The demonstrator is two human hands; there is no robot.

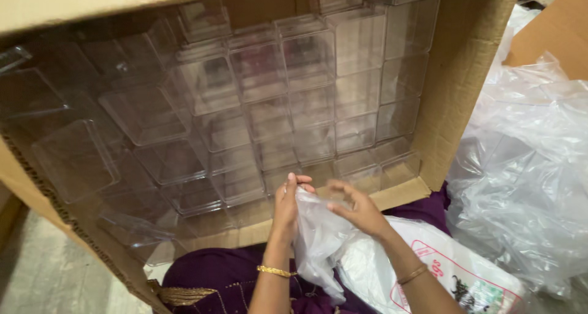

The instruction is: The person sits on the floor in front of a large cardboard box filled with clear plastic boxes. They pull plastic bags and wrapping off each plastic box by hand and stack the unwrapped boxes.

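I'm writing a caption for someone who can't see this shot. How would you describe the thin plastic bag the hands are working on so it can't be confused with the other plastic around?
Start at the big cardboard box full of clear plastic containers. Just below its near edge, the left hand and right hand pinch the top of a thin plastic bag. Unlike the printed bag in the lap and the loose crumpled plastic sheeting at right, it is plain, translucent white, and held.

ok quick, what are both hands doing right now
left hand: shut on the clear bag
right hand: shut on the clear bag
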